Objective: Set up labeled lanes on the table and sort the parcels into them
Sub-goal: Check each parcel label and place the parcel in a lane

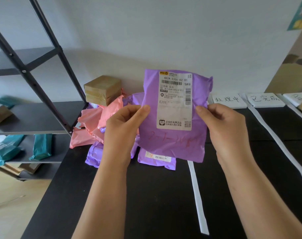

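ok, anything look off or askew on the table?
Only the unsorted heap: crumpled pink mailers and purple mailers overlap, a cardboard box perched on top. The held purple parcel is creased, not visibly torn.

– where are the arms?
– both bare and raised. the left forearm (102,192) climbs almost straight up from the bottom of the view, and the right forearm (260,200) slants in from the lower right.
– and the left hand?
– the left hand (121,130) pinches the left edge of a purple parcel (172,144), with its thumb (141,109) on the front and its fingers curled behind.
– the right?
– the right hand (224,131) grips the opposite edge the same way, with its thumb (202,110) on the front and its knuckles facing the camera.
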The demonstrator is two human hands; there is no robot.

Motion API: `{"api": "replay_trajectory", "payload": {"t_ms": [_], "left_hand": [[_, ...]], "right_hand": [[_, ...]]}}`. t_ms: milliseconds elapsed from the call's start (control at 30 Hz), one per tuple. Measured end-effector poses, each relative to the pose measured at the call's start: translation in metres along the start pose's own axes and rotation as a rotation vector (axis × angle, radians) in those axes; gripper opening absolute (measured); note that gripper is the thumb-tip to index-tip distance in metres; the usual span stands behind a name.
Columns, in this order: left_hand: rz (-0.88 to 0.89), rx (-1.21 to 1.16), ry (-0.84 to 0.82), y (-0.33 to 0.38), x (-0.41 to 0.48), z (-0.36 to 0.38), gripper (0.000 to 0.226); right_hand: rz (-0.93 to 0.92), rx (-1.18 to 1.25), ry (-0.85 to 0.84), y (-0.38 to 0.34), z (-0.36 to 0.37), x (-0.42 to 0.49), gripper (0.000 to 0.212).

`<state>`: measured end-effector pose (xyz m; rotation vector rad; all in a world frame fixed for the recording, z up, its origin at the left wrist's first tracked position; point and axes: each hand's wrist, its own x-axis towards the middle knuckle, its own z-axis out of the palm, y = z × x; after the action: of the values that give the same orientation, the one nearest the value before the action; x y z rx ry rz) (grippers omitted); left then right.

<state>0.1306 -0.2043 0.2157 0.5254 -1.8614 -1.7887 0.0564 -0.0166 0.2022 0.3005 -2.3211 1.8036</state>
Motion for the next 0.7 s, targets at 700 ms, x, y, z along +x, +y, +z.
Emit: {"api": "replay_trajectory", "payload": {"t_ms": [700], "left_hand": [[-0.076,-0.054,0.180,0.006,-0.008,0.001,0.027]], "right_hand": [[0.033,0.086,0.041,-0.014,0.007,-0.012,0.030]]}}
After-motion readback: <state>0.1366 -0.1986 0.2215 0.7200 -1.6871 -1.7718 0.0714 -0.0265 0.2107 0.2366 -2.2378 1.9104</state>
